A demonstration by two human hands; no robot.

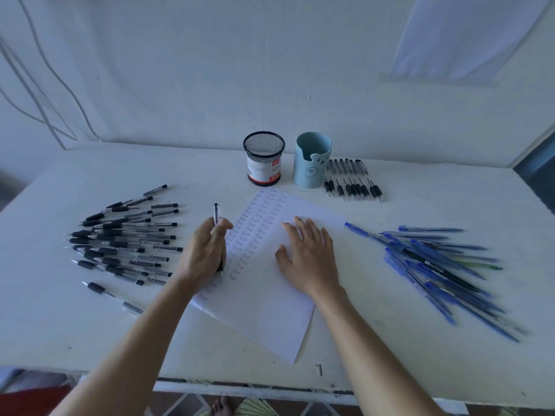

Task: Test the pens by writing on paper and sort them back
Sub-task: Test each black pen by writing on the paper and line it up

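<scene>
A white sheet of paper lies slanted in the middle of the table, with columns of the word "Test" down its left part. My left hand grips a black pen at the sheet's left edge, its tip down near the writing. My right hand lies flat on the paper with fingers spread. A heap of black pens lies on the left. A heap of blue pens lies on the right. A neat row of black pens sits at the back right.
A black mesh pen cup and a light blue bear-face holder stand at the back by the wall. A small screw lies near the table's front edge. Cables hang on the wall at the left.
</scene>
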